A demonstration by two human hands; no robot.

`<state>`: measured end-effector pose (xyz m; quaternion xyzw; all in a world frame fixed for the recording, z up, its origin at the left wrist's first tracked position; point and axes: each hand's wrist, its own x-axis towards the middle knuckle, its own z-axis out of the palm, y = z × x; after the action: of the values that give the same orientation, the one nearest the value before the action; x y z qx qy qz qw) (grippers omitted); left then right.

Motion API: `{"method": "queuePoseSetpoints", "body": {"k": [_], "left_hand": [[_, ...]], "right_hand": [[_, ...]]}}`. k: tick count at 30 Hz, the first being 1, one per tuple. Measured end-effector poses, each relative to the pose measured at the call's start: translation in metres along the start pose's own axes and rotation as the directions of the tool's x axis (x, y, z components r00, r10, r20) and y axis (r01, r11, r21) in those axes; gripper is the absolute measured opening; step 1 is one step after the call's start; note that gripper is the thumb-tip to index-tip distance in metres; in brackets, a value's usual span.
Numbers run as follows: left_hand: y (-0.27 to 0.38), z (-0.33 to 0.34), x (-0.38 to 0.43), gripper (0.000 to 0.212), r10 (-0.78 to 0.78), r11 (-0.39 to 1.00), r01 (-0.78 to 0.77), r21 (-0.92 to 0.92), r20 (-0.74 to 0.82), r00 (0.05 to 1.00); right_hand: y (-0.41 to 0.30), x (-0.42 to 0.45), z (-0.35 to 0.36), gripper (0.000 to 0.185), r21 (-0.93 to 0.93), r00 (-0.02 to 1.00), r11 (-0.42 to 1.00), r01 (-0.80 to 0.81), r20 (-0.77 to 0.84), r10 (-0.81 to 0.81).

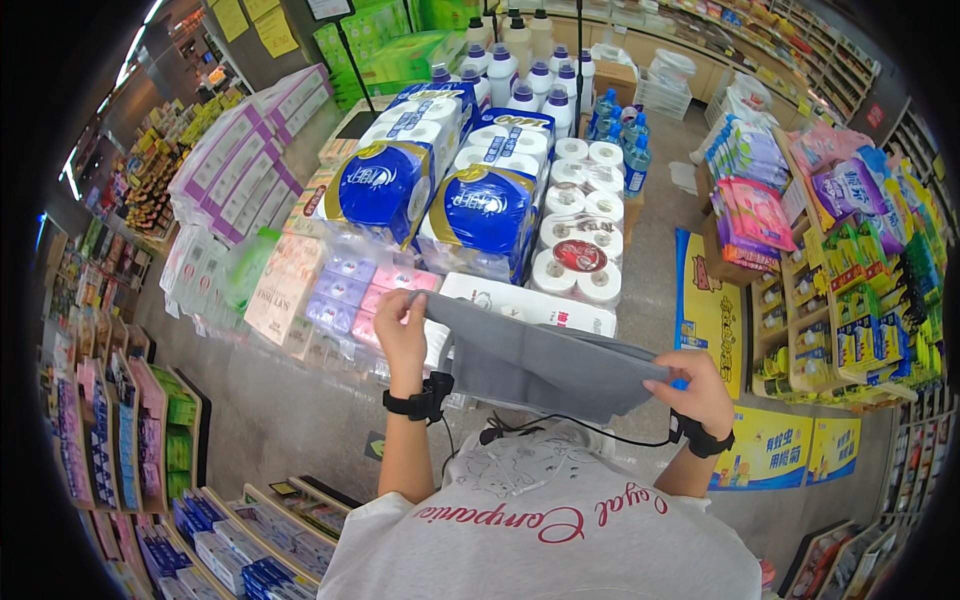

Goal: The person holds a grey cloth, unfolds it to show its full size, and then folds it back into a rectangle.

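A grey cloth [536, 349], folded over along its top edge, hangs stretched between my two hands. My left hand [403, 330] pinches its upper left corner between thumb and fingers. Lower and to the right, my right hand [697, 390] grips the other end. Just beyond the cloth lies a white tissue pack [517, 296], partly covered by it. Pink tissue packs [390, 285] and purple ones [337, 292] sit near my left hand. Behind them stand large blue-and-white toilet roll packs [484, 206] and a clear-wrapped pack of white rolls [577, 225].
White bottles with purple caps [540, 79] and blue bottles [637, 161] stand at the display's far end. Purple-and-white cartons [232, 165] are stacked on the left. Shelves of goods [825, 300] line the right, and low shelving [240, 540] stands at lower left.
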<state>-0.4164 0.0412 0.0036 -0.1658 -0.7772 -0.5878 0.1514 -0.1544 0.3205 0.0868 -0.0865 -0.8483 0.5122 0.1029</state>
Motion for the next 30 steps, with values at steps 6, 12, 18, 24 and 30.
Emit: {"method": "queuePoseSetpoints", "body": {"k": [6, 12, 18, 24, 30], "left_hand": [[-0.022, 0.019, -0.038, 0.012, -0.207, 0.942, 0.274, -0.192, 0.309, 0.928], [-0.018, 0.017, -0.066, 0.011, -0.131, 0.966, 0.222, -0.132, 0.491, 0.862], [-0.016, 0.029, -0.089, 0.010, -0.124, 0.982, 0.184, -0.047, 0.576, 0.808], [-0.004, 0.018, -0.102, 0.009, 0.156, 0.988, -0.101, -0.119, 0.780, 0.605], [-0.010, -0.001, -0.114, 0.009, -0.124, 0.930, 0.314, -0.192, 0.639, 0.759]], "right_hand": [[0.008, 0.012, 0.000, 0.018, -0.268, 0.975, 0.938, -0.219, -0.012, 0.224], [0.097, 0.007, 0.024, 0.029, -0.604, 0.970, 0.760, -0.240, -0.125, 0.207], [0.083, 0.075, 0.122, 0.020, -0.347, 0.952, 0.887, 0.304, 0.135, -0.273], [0.096, 0.103, 0.208, 0.020, -0.059, 0.873, 0.937, 0.344, 0.389, -0.296], [0.096, 0.098, 0.213, 0.026, 0.301, 0.784, 0.925, -0.230, 0.621, -0.008]]}}
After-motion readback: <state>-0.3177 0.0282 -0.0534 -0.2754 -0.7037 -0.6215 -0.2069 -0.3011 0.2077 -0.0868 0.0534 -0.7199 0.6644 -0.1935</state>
